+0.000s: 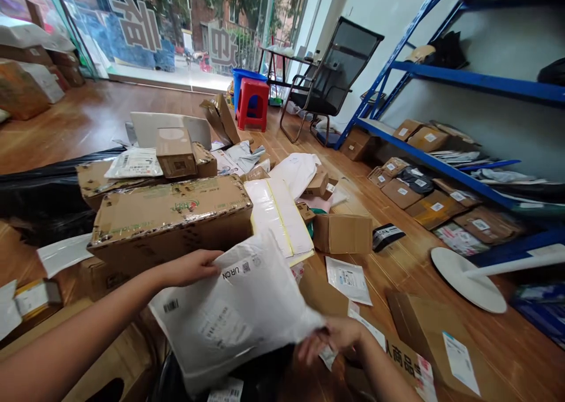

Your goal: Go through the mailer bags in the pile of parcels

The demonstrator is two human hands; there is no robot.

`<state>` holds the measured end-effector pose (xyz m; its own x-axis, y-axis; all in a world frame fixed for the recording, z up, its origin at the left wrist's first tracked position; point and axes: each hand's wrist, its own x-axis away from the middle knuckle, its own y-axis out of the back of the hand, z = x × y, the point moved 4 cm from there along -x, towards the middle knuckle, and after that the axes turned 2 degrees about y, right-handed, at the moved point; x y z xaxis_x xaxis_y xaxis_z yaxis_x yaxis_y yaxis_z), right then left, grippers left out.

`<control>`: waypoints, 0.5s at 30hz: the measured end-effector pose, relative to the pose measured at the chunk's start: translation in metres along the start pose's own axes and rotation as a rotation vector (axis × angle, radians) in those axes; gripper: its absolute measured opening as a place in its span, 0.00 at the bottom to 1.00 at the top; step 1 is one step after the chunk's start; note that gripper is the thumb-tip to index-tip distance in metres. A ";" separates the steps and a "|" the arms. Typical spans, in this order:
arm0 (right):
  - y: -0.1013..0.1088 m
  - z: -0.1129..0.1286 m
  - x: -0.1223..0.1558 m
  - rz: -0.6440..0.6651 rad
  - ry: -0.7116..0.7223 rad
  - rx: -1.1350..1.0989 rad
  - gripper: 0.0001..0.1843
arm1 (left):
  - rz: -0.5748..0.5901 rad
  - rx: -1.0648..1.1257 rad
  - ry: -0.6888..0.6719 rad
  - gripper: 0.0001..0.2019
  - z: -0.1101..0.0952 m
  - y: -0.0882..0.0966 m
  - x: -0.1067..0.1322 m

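Close to the camera, a white mailer bag (247, 311) is held up tilted between two bare hands, its printed face and labels showing. The left hand (200, 268) has its fingers closed over the bag's upper left edge; the right hand (334, 336), blurred, pinches the right corner with bent fingers, and the plastic is drawn to a point there. Below the bag lies black plastic (269, 369). To the right sits a cardboard carton (426, 331) with a white label, and a small white parcel (348, 279) lies flat on the wooden floor. Just beyond the left hand stands a long taped box (172, 219), with a white package (282, 213) banded in yellow beside it. Farther right, a round white base (468, 279) rests near blue shelving (477, 82) stocked with labelled parcels. Beyond the heap are a red stool (252, 102), a blue bin (247, 74), a mesh-backed chair (351, 60) and a lettered window (180, 13).
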<state>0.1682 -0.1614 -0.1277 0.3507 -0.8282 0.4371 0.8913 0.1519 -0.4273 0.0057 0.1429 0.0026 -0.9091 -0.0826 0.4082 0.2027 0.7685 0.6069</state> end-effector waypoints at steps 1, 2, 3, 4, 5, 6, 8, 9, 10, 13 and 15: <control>-0.003 -0.009 0.003 0.126 -0.043 -0.054 0.50 | -0.067 -0.134 0.004 0.16 -0.013 0.002 0.001; -0.003 -0.015 0.005 0.191 -0.035 -0.115 0.55 | -0.116 -0.292 0.007 0.16 -0.026 0.000 0.001; -0.001 -0.016 0.005 0.202 0.014 -0.182 0.60 | -0.128 -0.459 -0.005 0.16 -0.041 -0.008 0.000; 0.000 -0.016 0.004 0.195 0.074 -0.239 0.61 | -0.108 -0.607 -0.035 0.15 -0.055 -0.020 -0.004; 0.001 -0.015 0.002 0.194 0.121 -0.277 0.62 | -0.045 -0.723 -0.082 0.14 -0.068 -0.036 -0.008; -0.001 -0.014 -0.002 0.206 0.137 -0.294 0.62 | 0.053 -0.820 -0.144 0.13 -0.079 -0.054 -0.013; -0.009 -0.013 -0.016 0.241 0.078 -0.285 0.61 | 0.255 -0.955 -0.267 0.11 -0.094 -0.088 -0.023; -0.015 -0.013 -0.024 0.242 0.037 -0.260 0.61 | 0.343 -0.995 -0.317 0.11 -0.097 -0.102 -0.028; -0.022 -0.013 -0.033 0.224 0.007 -0.216 0.59 | 0.410 -1.017 -0.354 0.11 -0.098 -0.114 -0.033; -0.040 -0.014 -0.060 0.130 -0.068 0.021 0.49 | 0.391 -0.984 -0.472 0.09 -0.092 -0.138 -0.047; -0.051 -0.019 -0.074 0.043 -0.110 0.163 0.41 | 0.174 -0.871 -0.607 0.08 -0.086 -0.144 -0.053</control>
<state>0.0917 -0.1182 -0.1533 0.4111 -0.7565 0.5087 0.9063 0.2788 -0.3177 0.0561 -0.0179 -0.0484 -0.8230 0.4973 0.2746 0.3182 0.0030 0.9480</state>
